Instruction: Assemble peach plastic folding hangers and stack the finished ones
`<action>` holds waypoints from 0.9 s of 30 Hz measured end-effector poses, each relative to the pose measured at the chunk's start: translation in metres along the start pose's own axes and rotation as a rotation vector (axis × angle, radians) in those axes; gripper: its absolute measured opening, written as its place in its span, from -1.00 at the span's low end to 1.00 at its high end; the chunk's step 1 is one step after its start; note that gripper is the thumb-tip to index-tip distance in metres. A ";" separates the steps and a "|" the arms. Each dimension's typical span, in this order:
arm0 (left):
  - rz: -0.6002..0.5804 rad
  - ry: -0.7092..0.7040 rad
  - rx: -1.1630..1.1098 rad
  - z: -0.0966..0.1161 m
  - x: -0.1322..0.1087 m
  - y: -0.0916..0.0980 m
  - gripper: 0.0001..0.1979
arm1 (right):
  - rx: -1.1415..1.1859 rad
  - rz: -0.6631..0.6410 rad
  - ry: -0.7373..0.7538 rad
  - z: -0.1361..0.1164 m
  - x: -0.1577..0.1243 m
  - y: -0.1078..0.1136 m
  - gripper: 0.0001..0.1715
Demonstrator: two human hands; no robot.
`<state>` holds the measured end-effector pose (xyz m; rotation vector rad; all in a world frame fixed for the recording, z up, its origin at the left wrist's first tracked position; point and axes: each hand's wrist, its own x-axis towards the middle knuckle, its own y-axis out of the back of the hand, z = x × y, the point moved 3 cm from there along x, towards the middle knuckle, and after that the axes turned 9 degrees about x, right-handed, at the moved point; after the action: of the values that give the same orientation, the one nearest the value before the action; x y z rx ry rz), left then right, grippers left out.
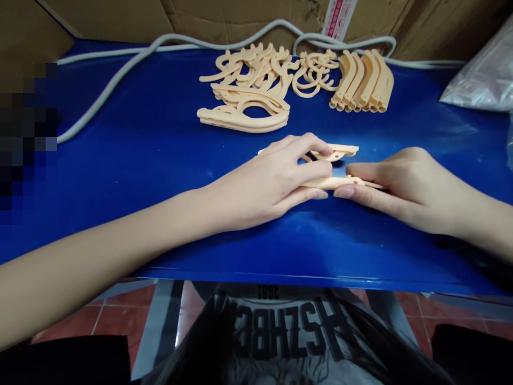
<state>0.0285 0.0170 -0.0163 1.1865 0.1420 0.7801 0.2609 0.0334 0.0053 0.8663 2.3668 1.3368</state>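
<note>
My left hand (286, 174) pinches a beige plastic folding-hanger piece (328, 183) between thumb and fingers, just above the blue tabletop (240, 251). Closed on the right end of that same piece is my right hand (412, 187), thumb in front and fingers behind. A thin beige strip sticks out toward the right palm; how it joins is hidden. Another beige hanger part (340, 151) lies just beyond, partly covered by the left fingers, which touch it.
Farther back lie stacked folded hanger parts (244, 120), a heap of beige hooks (260, 67), ring-like hooks (310, 80) and a row of curved arms (363, 80). Behind them run a grey cable (120, 75) and cardboard (240, 16). A clear plastic bag (484, 75) sits at right.
</note>
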 end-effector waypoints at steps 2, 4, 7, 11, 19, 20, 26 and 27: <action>-0.003 0.003 0.005 0.000 0.000 0.000 -0.73 | -0.070 0.009 0.022 0.000 -0.001 0.000 -0.05; -0.002 -0.001 0.013 0.001 0.000 0.000 -0.69 | -0.145 0.052 0.072 0.000 -0.003 0.001 -0.10; 0.004 -0.012 0.017 0.002 0.000 0.001 -0.67 | -0.242 0.136 0.132 -0.002 -0.005 0.002 -0.16; -0.007 0.008 0.030 0.000 0.000 0.001 -0.69 | -0.359 0.148 0.130 -0.005 -0.006 0.001 -0.16; -0.007 -0.013 0.031 0.000 0.001 0.000 -0.72 | -0.481 0.166 0.034 -0.017 -0.011 0.007 -0.17; -0.008 -0.013 0.028 0.000 0.001 0.000 -0.73 | -0.486 0.166 0.026 -0.017 -0.011 0.008 -0.18; -0.020 0.004 0.015 0.001 0.000 0.001 -0.72 | -0.563 0.183 0.041 -0.025 -0.008 0.009 -0.20; -0.020 0.005 0.015 0.001 0.000 0.001 -0.72 | -0.569 0.177 0.043 -0.026 -0.009 0.009 -0.20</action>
<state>0.0285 0.0168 -0.0152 1.1956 0.1631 0.7657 0.2575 0.0142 0.0258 0.8805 1.7998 1.9732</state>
